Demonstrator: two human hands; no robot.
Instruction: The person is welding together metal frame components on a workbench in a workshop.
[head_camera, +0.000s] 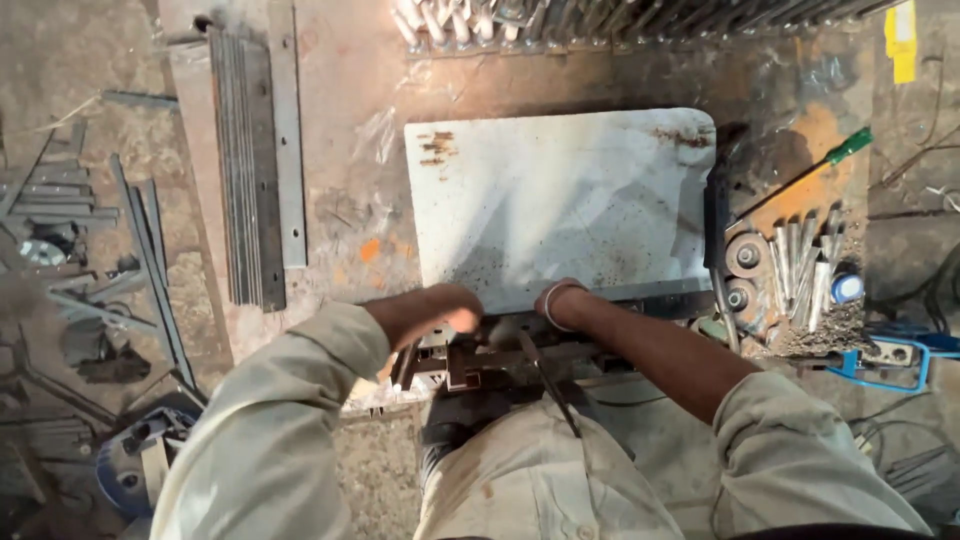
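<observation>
I look straight down at a rusty-edged white metal sheet (560, 200) lying on a workshop floor. My left hand (440, 308) sits at the sheet's near edge, fingers curled over a dark metal bracket assembly (470, 362). My right hand (555, 303), with a bangle on the wrist, reaches in beside it; its fingers are hidden behind the sheet's edge and the metal parts. What either hand grips is hard to make out. A thin dark rod (548, 385) slants down over my lap.
A stack of flat steel strips (245, 170) lies at the left. Several shiny bolts (800, 265) and round discs (747, 255) sit right of the sheet, with a green-handled screwdriver (820, 165). A blue clamp (890, 355) lies at the right. Scrap bars (70, 200) litter the far left.
</observation>
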